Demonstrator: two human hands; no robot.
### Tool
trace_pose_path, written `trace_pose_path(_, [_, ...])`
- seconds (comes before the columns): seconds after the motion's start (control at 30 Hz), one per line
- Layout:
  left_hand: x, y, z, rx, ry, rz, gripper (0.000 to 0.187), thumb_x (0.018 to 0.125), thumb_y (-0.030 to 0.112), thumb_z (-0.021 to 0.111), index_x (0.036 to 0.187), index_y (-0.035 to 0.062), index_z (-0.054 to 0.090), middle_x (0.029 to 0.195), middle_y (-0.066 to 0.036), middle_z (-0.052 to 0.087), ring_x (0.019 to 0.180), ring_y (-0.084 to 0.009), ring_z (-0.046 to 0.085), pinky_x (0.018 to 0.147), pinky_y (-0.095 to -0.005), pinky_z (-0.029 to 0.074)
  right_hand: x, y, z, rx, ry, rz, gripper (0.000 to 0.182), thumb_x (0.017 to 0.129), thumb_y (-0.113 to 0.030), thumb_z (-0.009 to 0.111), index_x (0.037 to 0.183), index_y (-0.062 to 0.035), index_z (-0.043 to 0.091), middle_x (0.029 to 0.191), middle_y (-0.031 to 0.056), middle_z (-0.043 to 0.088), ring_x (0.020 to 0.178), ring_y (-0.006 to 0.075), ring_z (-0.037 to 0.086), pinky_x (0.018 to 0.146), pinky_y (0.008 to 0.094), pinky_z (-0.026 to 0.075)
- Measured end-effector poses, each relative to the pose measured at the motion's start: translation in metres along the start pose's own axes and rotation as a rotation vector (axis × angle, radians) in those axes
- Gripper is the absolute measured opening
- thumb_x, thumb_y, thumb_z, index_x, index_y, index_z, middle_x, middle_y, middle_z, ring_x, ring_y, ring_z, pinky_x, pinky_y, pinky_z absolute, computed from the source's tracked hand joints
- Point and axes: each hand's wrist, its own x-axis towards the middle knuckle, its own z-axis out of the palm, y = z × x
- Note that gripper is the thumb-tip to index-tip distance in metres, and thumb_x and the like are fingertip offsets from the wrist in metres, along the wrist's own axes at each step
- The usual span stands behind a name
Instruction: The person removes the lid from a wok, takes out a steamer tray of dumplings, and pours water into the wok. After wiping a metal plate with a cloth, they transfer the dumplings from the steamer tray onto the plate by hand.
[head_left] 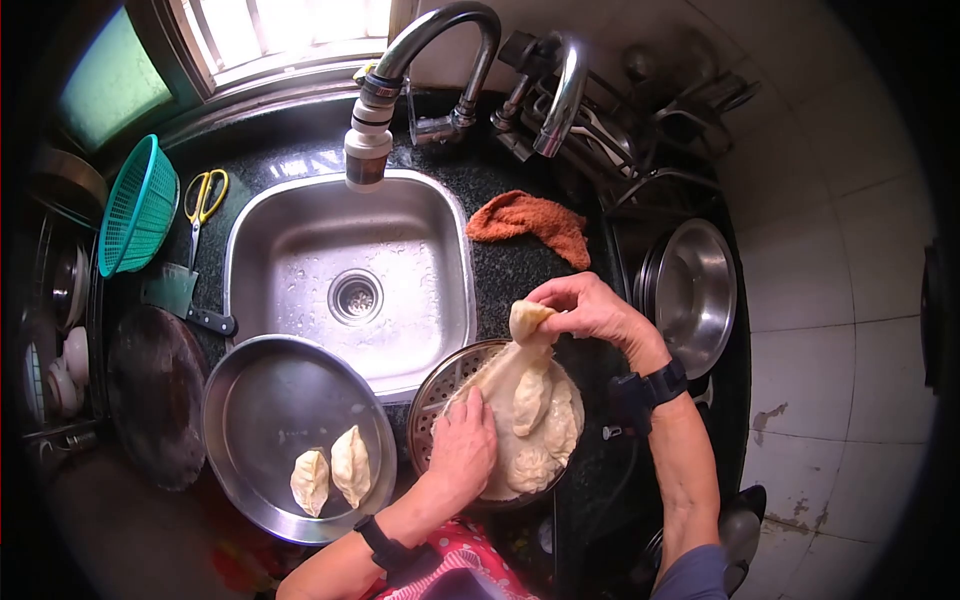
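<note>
My right hand [580,308] pinches a pale dumpling [528,322] above the far edge of a steamer tray [425,405]. A damp cloth [490,385] lining the tray is stretched up towards that dumpling and seems to cling to it. Flat on the cloth's left side rests my left hand [463,440], fingers extended and holding nothing. Several more dumplings [530,468] lie on the cloth, close together. To the left, a round metal pan [270,400] carries two dumplings [350,467] side by side.
Behind the pan and tray is a steel sink [300,250] under a faucet [370,140]. An orange cloth [530,222] lies right of it. Yellow-handled scissors [205,200], a cleaver [175,293] and a green basket [135,215] are left. Metal bowls [695,295] stand right.
</note>
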Motion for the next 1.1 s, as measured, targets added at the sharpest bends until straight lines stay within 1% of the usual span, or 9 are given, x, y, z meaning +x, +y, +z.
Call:
trace_pose_path(0.2, [0.019,-0.006,-0.035,-0.183,-0.248,-0.062,0.042,0.08,0.014,0.059,0.119,-0.0015,0.053,0.128,-0.022,0.045,0.106,-0.0367,0.052,0.086,-0.0433,0.047,-0.006,-0.003,-0.009,0.163,0.276,-0.073,0.034,0.076,-0.006,0.071,0.109,0.0005,0.065,0.094,0.0079,0.069,0.086,0.013,0.065,0.079,0.0267,0.052])
trace_pose_path(0.27, [0.036,-0.007,-0.047,-0.602,0.357,-0.112,0.044,0.086,0.02,0.061,0.125,0.0031,0.052,0.13,-0.02,0.045,0.107,-0.0328,0.054,0.087,-0.0401,0.048,-0.009,-0.012,-0.004,0.161,0.252,-0.114,0.034,0.076,-0.005,0.071,0.109,0.0005,0.065,0.094,0.0079,0.069,0.086,0.0129,0.065,0.079,0.0264,0.052])
trace_pose_path(0.3, [0.044,-0.002,-0.066,-1.106,0.204,-0.365,0.049,0.092,0.029,0.059,0.134,0.0077,0.045,0.134,-0.014,0.044,0.112,-0.0234,0.052,0.09,-0.0361,0.047,-0.009,-0.018,0.003,0.135,0.219,-0.116,0.032,0.077,-0.004,0.07,0.108,0.0009,0.065,0.094,0.0078,0.069,0.087,0.0125,0.065,0.08,0.0259,0.052])
trace_pose_path(0.4, [0.058,-0.002,-0.062,-1.844,0.249,-0.545,0.053,0.095,0.031,0.057,0.14,0.0097,0.037,0.136,-0.008,0.043,0.115,-0.0163,0.05,0.092,-0.0331,0.046,-0.014,-0.041,0.034,-0.043,0.278,-0.153,0.029,0.076,-0.007,0.069,0.103,0.0016,0.066,0.088,0.0066,0.069,0.079,0.01,0.064,0.072,0.0237,0.051])
trace_pose_path(0.43, [0.059,-0.005,-0.062,-1.874,0.235,-0.454,0.054,0.097,0.032,0.055,0.142,0.0103,0.033,0.136,-0.006,0.042,0.117,-0.0159,0.048,0.094,-0.0344,0.045,-0.013,-0.039,0.039,-0.096,0.294,-0.176,0.029,0.075,-0.011,0.07,0.102,-0.0002,0.067,0.084,0.0055,0.068,0.075,0.0069,0.062,0.069,0.0221,0.05])
trace_pose_path(0.57, [0.071,-0.002,-0.07,-1.944,0.261,-0.302,0.048,0.097,0.028,0.054,0.138,0.007,0.037,0.134,-0.008,0.045,0.119,-0.0182,0.049,0.096,-0.0366,0.046,-0.008,-0.043,0.059,-0.538,0.394,-0.346,0.034,0.071,-0.017,0.066,0.102,-0.0055,0.068,0.09,0.019,0.067,0.083,0.0351,0.066,0.077,0.0389,0.053])
trace_pose_path(0.83, [0.06,-0.045,-0.082,-2.142,0.329,-0.414,0.038,0.093,0.02,0.058,0.127,0.0082,0.046,0.117,-0.008,0.058,0.109,-0.0202,0.057,0.089,-0.0385,0.049,-0.017,-0.041,0.089,-0.462,0.4,-0.562,0.056,0.07,-0.015,0.07,0.123,-0.003,0.056,0.121,0.0235,0.053,0.108,0.0376,0.056,0.092,0.042,0.048])
trace_pose_path(1.0, [0.046,-0.061,-0.106,-2.081,0.263,-0.442,0.038,0.092,0.023,0.058,0.125,0.0074,0.048,0.116,-0.009,0.06,0.108,-0.0218,0.058,0.088,-0.0426,0.049,-0.019,-0.008,0.069,-0.658,0.391,-0.393,0.075,0.067,-0.017,0.075,0.134,-0.0049,0.044,0.132,0.0245,0.043,0.12,0.0411,0.046,0.103,0.0438,0.039])
trace_pose_path(1.1, [0.03,-0.078,-0.12,-2.146,0.238,-0.438,0.044,0.092,0.025,0.056,0.129,0.0045,0.046,0.125,-0.014,0.058,0.115,-0.0265,0.056,0.092,-0.0454,0.048,-0.022,0.015,0.045,-0.838,0.691,-0.188,0.067,0.068,-0.016,0.074,0.129,-0.0047,0.048,0.132,0.0228,0.044,0.119,0.0384,0.048,0.1,0.0433,0.042])
